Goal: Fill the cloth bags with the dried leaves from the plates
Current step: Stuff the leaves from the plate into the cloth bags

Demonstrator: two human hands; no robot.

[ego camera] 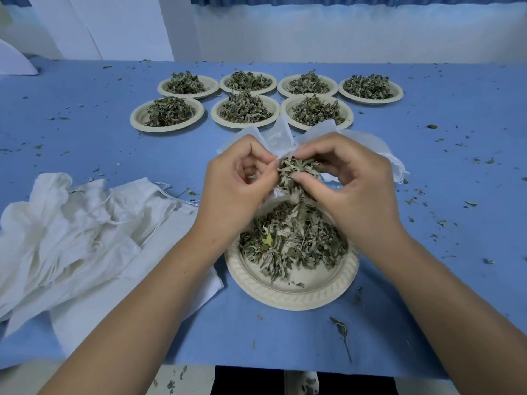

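A cream paper plate (288,292) near the table's front edge holds a heap of dried leaves (293,240). Above its far rim my right hand (353,189) pinches a clump of dried leaves (296,171) at the mouth of a white cloth bag (281,135). My left hand (236,183) pinches the bag's rim beside that clump. Most of the bag lies behind my hands. Some leaves trail from the clump down toward the plate.
Several more plates of dried leaves (245,109) stand in two rows farther back. A pile of white cloth bags (71,232) lies at the left. Leaf crumbs are scattered over the blue tabletop (99,132). A white wall runs behind the table.
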